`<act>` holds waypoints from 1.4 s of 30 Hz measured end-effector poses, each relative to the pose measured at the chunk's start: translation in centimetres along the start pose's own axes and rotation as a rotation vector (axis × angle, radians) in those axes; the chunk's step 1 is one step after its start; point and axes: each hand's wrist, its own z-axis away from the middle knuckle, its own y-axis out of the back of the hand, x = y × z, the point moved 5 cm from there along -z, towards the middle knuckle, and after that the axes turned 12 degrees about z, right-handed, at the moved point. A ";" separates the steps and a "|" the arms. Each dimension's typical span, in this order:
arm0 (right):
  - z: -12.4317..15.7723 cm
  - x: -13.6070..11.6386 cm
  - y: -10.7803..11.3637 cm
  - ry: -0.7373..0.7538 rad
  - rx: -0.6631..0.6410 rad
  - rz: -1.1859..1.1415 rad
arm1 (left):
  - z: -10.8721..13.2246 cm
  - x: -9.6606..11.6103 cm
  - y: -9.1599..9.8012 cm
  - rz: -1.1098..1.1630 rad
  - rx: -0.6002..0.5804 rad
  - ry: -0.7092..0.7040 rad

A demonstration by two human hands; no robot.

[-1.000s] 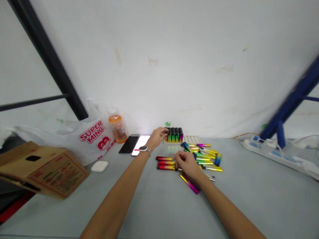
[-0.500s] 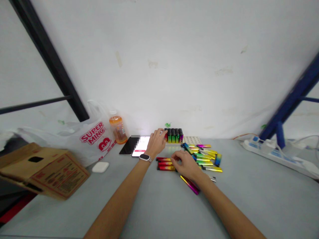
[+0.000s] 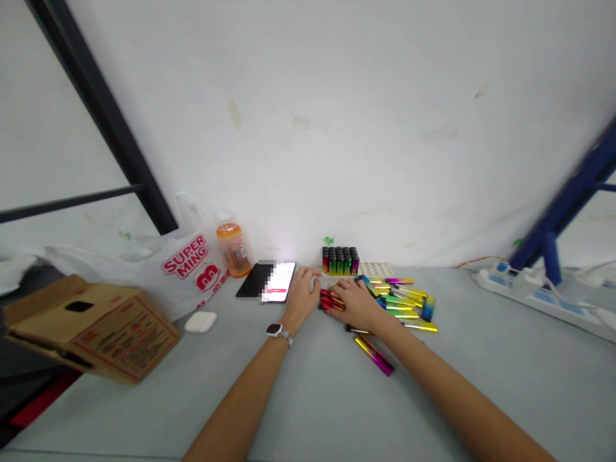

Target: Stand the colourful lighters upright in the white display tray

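My right hand is closed from above over several red lighters, its fingers hiding part of them. Just left of their black ends is my left hand, fingers apart and slightly curved, with nothing visible in it; whether it touches the lighters I cannot tell. Behind both hands, rainbow-coloured lighters stand upright in close rows in a white holed tray. Several loose metallic lighters lie in a pile right of my right hand. A yellow-and-purple lighter lies nearer me.
Left of my hands lie a phone with a lit screen, a dark tablet-like device and a white case. An orange bottle, a plastic bag and a cardboard box stand further left. A power strip lies at right.
My left hand has come back from the upright lighters to beside the red ones. My right hand has moved forward onto the red lighters, which are now bunched together.
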 end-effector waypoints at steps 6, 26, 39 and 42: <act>-1.1 2.7 -0.3 -0.108 -0.043 -0.054 | 0.1 0.1 -0.4 0.026 -0.039 0.019; -1.4 5.2 1.4 -0.227 0.074 -0.262 | 0.6 0.3 -0.1 0.307 0.129 0.221; 3.8 2.3 1.5 -0.257 0.415 -0.566 | 2.3 5.5 -2.8 0.783 0.065 0.228; 4.0 2.9 1.3 -0.289 0.455 -0.555 | 2.8 4.9 -3.3 0.828 0.097 0.284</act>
